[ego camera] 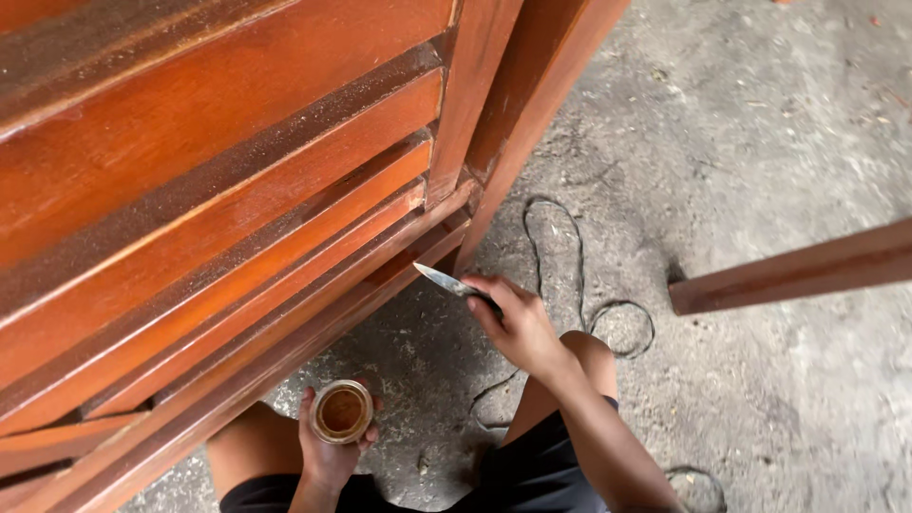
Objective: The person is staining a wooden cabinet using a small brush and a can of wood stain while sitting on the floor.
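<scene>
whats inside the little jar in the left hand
The jar in the left hand holds a brown, reddish filler or paste. Its depth and the bottom are hidden by the contents.

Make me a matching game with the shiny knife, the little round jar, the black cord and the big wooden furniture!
Things:
1. metal-bladed knife
2. small round jar of brown stuff
3. thin black cord
4. reddish-brown slatted wooden furniture

Places:
A. looped on the concrete floor
B. in the left hand
C. standing at the left
D. in the right hand

Pairs: 1-D, 2-B, 3-A, 4-C
</scene>
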